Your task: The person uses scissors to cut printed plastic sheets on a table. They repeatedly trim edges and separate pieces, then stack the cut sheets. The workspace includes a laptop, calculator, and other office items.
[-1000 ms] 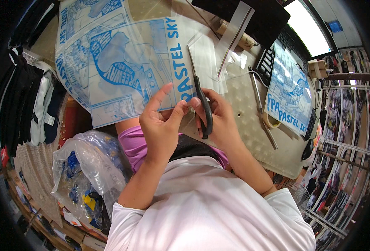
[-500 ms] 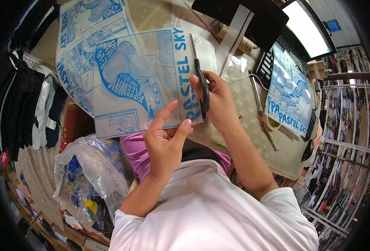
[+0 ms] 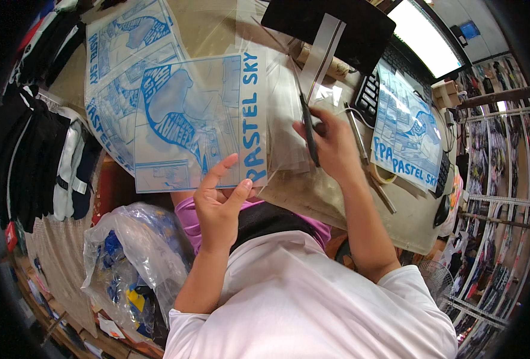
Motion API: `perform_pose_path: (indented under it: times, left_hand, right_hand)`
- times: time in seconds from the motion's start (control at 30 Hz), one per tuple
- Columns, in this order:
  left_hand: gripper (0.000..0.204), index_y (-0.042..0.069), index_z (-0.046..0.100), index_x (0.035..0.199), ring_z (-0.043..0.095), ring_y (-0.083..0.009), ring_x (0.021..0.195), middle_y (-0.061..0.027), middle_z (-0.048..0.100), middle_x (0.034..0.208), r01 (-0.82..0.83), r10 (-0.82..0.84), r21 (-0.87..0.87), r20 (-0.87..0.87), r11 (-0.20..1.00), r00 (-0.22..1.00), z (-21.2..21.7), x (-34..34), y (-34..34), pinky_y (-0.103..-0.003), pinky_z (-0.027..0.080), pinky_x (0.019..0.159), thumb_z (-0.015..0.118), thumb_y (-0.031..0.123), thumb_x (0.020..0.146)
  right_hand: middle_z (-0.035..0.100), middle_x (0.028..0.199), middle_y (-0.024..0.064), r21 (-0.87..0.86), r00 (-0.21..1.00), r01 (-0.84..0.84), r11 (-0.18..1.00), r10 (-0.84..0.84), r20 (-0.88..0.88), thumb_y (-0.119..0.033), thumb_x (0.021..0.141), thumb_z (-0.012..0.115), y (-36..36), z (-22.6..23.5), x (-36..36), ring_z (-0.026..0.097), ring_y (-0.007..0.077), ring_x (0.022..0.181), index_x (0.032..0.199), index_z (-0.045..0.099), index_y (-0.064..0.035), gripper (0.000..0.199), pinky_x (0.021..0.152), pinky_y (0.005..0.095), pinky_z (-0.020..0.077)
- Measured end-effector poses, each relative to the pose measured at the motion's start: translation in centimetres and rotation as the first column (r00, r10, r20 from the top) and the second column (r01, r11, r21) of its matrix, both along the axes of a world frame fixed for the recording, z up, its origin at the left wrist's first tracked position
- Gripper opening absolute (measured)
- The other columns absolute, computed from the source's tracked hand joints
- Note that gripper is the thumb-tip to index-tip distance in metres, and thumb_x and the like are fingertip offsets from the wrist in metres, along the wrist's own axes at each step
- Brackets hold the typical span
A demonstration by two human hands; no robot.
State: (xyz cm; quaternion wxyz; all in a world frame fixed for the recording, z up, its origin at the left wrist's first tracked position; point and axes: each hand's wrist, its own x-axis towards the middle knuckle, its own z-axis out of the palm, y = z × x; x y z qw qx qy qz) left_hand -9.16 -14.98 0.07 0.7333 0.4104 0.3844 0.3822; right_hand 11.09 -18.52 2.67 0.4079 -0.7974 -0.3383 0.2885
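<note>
Left hand (image 3: 218, 200): thumb and fingers pinch the lower edge of 1 clear sheet with blue print (image 3: 178, 158), near its lower right corner; index finger extended over the print. Sheet lies in front of the torso, partly overlapping other blue-printed film (image 3: 106, 66) at left. Right hand (image 3: 338, 146): curled around the black handles of scissors (image 3: 310, 134), blades pointing away from the body, right of the sheet and apart from it. On the bench (image 3: 418, 227), farther right: 1 tape roll (image 3: 383, 175), 1 metal rod (image 3: 386, 199).
</note>
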Motion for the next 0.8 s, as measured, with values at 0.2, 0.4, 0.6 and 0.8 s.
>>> perform_pose_path:
  times: [0.2,0.4,0.6,0.8]
  left_hand:
    - [0.047,0.000,0.054,0.120,0.061,-0.0111,0.076,-0.0097,0.058,0.115,0.103,-0.105,0.093,0.015,0.990,0.994,-0.3,-0.6,1.3,-0.021,0.051,0.063,0.057,-0.013,0.074]
    - [0.054,-0.002,0.053,0.117,0.060,-0.0139,0.087,-0.0114,0.057,0.115,0.105,-0.105,0.013,0.010,0.994,0.994,0.1,-1.7,1.1,-0.024,0.051,0.072,0.049,-0.010,0.064]
    - [0.059,-0.004,0.052,0.116,0.058,-0.0206,0.099,-0.0132,0.056,0.111,0.181,-0.138,-0.155,0.253,0.971,0.958,-1.8,-3.6,1.0,-0.025,0.050,0.079,0.045,-0.007,0.058]
    - [0.058,-0.004,0.051,0.115,0.057,-0.0242,0.104,-0.0139,0.055,0.112,0.219,-0.209,-0.071,0.130,0.973,0.969,-2.1,-4.1,1.2,-0.029,0.047,0.089,0.047,-0.005,0.057]
  right_hand:
    - [0.061,0.077,0.0129,-0.188,0.850,-0.068,0.980,0.156,0.503,-0.018,0.079,0.070,-6.5,0.5,1.9,0.056,0.0206,0.061,0.111,0.063,-0.0025,0.037,0.058,0.0307,0.0441]
    - [0.063,0.096,0.0149,-0.045,0.875,-0.099,0.994,0.108,0.471,-0.019,0.083,0.066,-7.4,1.9,1.7,0.062,0.0230,0.074,0.118,0.058,-0.0027,0.039,0.065,0.0320,0.0487]
    - [0.063,0.102,0.0128,0.213,0.965,0.117,0.970,-0.060,-0.256,-0.026,0.087,0.064,-3.2,0.4,1.5,0.061,0.0148,0.076,0.130,0.043,0.0009,0.055,0.061,0.0278,0.0490]
    - [0.062,0.091,0.0083,0.289,0.998,0.030,0.957,-0.011,-0.066,-0.009,0.081,0.067,-2.3,-0.5,1.6,0.059,0.0122,0.072,0.116,0.050,-0.0012,0.039,0.062,0.0254,0.0479]
